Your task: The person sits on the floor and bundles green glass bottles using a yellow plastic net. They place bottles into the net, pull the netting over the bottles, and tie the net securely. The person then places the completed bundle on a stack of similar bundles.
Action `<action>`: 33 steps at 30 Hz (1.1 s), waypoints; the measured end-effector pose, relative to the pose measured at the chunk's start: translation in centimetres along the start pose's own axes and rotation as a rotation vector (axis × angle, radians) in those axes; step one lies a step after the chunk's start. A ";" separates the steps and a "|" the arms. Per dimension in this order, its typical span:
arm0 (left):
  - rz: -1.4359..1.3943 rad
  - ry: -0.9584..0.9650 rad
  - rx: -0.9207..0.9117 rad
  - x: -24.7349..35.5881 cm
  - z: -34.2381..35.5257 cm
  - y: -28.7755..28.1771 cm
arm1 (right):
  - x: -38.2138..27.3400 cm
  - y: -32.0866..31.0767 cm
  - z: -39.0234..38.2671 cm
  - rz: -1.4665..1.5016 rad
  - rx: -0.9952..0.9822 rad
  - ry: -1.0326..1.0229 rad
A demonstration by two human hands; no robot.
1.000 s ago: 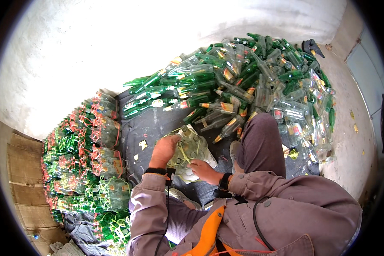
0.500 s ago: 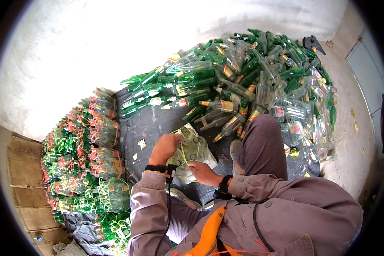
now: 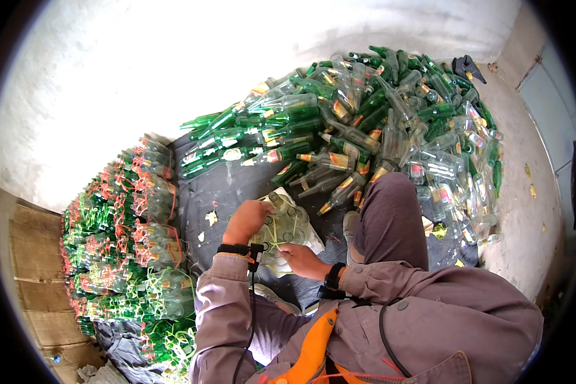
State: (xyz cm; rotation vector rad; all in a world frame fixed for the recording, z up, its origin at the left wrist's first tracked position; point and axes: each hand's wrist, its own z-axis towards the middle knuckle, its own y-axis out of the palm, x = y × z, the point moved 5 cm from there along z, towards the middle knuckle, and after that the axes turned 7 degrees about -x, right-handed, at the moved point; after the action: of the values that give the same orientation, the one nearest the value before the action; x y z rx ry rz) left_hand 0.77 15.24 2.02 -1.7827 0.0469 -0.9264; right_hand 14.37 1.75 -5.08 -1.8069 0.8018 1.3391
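A bundle of clear glass bottles (image 3: 289, 223) stands upright on a pale sheet (image 3: 310, 240) between my legs, with pale yellow-green twine (image 3: 273, 232) crossed over the necks. My left hand (image 3: 256, 219) grips that twine at the bundle's upper left. Lower and to the right, my right hand (image 3: 295, 255) pinches the twine near where the strands cross, at the near side of the bundle. The lower parts of the bottles are partly hidden behind my hands and the necks.
A big loose pile of green and clear bottles (image 3: 390, 134) lies ahead and right against the white wall (image 3: 141, 64). Tied bundles with red and green twine (image 3: 157, 243) are stacked at left beside cardboard (image 3: 35, 288). A dark mat (image 3: 217, 182) covers the floor; a grey door (image 3: 544, 109) is far right.
My hands have shifted only slightly, the left a little to the left and the right a little back, and the twine now lies crossed more visibly over the bottle necks.
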 end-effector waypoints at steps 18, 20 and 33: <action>0.263 -0.177 0.147 2.2 -4.3 -1.3 | -0.5 -0.9 -1.1 -0.146 -0.115 0.024; 0.376 -0.291 0.127 3.3 -6.0 -1.4 | -0.6 -1.0 -1.3 -0.152 -0.082 -0.016; 0.230 -0.268 0.215 7.3 -10.4 4.2 | -1.4 -2.2 -1.6 -0.197 0.102 -0.139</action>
State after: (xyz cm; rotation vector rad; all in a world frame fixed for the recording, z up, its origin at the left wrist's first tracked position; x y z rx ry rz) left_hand 1.15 1.97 3.92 -1.6457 -0.0190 -0.5042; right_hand 16.65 1.64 -3.02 -1.6475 0.5912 1.2573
